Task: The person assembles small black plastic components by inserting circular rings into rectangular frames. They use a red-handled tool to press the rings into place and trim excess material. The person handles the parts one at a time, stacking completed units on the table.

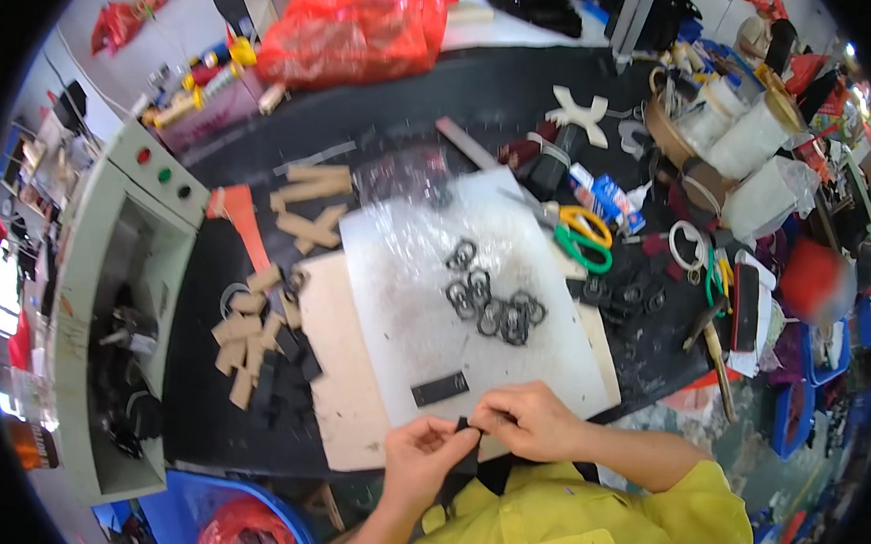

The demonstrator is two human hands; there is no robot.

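Observation:
Near the front edge of the white board, my two hands meet over a small dark strip. My left hand pinches the strip between thumb and fingers. The fingertips of my right hand are closed at the strip's upper end; what lies between them is too small to make out. Just ahead of my hands, a flat black strip with a small mark at one end lies on the board. Farther up sits a cluster of several black ring-like buckles.
Beige strips and black strips lie to the left, beside a grey machine housing. Scissors with green and yellow handles, a hammer and tape rolls are at right. A red bag sits at the back.

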